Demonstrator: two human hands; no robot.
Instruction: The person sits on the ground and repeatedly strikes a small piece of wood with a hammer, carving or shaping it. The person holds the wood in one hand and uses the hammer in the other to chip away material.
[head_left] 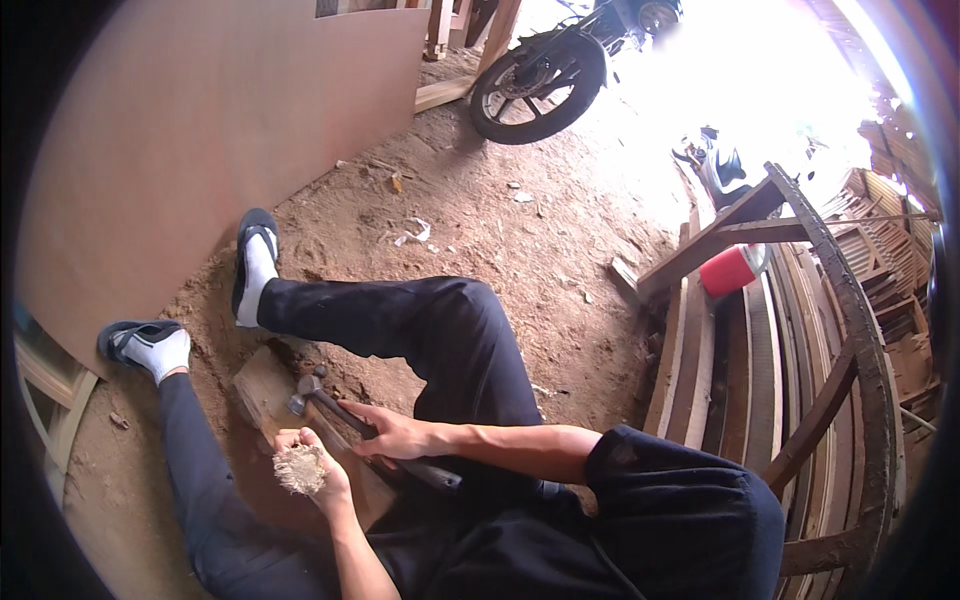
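My left hand (328, 478) is closed around a stubby thing with a pale, frayed, fibrous round end (299, 470) turned up toward me. The rest of that thing is hidden by my fingers and its own end. Just to the right, my right hand (392, 432) grips a hammer (318, 396) partway along its dark handle. The metal hammer head points away, and the handle's butt (440, 477) reaches back over my thigh. Beneath both hands, a wooden board (262, 385) lies between my legs, partly covered by my hands and the hammer.
My dark-trousered legs (470, 345) stretch across the dirt floor (480, 230). A large plywood sheet (250, 110) stands at left. Stacked planks (735, 350), a red container (728, 271) and a wooden frame (850, 290) are at right. A motorcycle wheel (540, 88) stands at the far side.
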